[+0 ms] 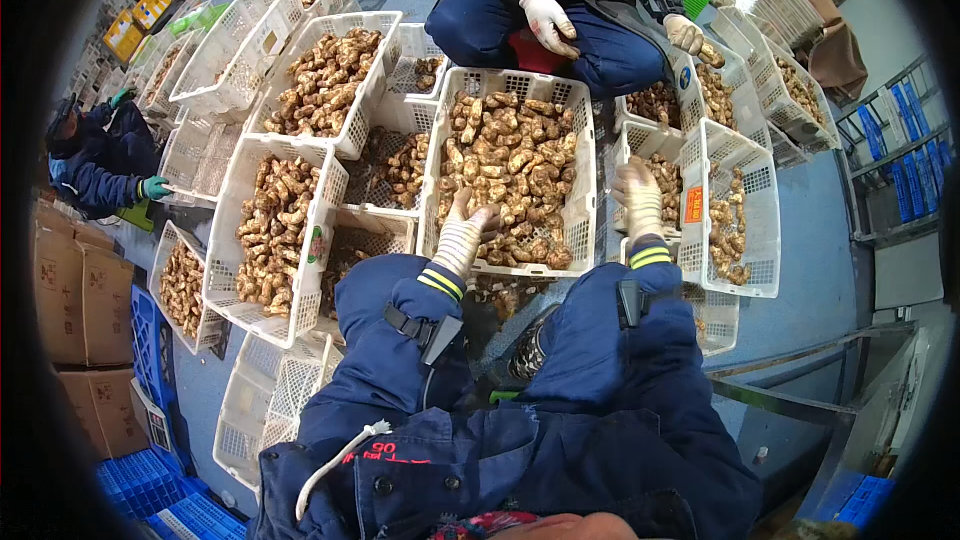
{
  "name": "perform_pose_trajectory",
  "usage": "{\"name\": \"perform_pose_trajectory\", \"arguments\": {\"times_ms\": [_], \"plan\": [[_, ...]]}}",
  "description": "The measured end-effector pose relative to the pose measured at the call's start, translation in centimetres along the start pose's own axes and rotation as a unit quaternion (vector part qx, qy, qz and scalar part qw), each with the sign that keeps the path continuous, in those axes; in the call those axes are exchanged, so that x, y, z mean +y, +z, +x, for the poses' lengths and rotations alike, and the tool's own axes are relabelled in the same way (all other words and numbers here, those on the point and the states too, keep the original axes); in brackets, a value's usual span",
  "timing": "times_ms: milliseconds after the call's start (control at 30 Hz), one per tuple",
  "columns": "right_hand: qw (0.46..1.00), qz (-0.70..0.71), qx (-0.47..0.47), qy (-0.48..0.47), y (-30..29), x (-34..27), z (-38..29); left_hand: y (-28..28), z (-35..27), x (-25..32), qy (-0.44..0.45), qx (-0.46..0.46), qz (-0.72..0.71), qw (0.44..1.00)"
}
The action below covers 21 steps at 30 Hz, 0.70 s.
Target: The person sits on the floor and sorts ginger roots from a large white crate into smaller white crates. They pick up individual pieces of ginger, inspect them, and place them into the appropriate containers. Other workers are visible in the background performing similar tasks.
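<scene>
A white perforated plastic crate (583, 165) stands before me, full of knobbly brown-and-cream produce (517, 157) that looks like mushrooms. My left hand (465, 231), in a pale striped glove, is over the crate's near left part with its fingers at the produce. Whether it grips a piece cannot be made out. To the right of this crate, my right hand (639, 199), gloved the same way, is over a smaller white crate (636, 136) with more produce. Its back faces me and hides what its fingers hold or touch.
Opposite sits a person in white gloves (550, 21), one hand near a piece of produce. Filled crates stand left (217, 270) and right (765, 240). Another person (97, 150) sits far left. Cardboard boxes (86, 300) are stacked left; a metal frame (787, 397) stands right.
</scene>
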State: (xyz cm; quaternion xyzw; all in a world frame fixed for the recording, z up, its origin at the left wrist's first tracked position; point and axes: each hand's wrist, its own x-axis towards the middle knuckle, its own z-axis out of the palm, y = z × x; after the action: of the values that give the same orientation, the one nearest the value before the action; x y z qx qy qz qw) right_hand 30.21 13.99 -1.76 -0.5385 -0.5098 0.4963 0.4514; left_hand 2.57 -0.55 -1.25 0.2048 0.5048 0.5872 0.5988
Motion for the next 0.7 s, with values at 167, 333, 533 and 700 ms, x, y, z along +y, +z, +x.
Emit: {"name": "perform_pose_trajectory", "arguments": {"times_ms": [167,333,533,700], "plan": [[0.848,-0.497,-0.147,-0.108,10.7,1.3,0.9,-1.9,0.7,-1.9,0.044,-0.026,0.078,0.996],[0.723,-0.637,-0.198,-0.179,12.6,6.1,0.7,-1.8,1.2,-4.4,0.047,-0.05,0.161,0.985],[0.805,-0.543,-0.192,-0.146,12.8,4.9,0.9,-0.8,0.6,-2.9,0.029,-0.022,0.206,0.978],[0.906,-0.34,-0.175,-0.179,12.7,3.8,0.6,-0.7,2.3,-4.2,0.093,0.057,0.336,0.936]]}}
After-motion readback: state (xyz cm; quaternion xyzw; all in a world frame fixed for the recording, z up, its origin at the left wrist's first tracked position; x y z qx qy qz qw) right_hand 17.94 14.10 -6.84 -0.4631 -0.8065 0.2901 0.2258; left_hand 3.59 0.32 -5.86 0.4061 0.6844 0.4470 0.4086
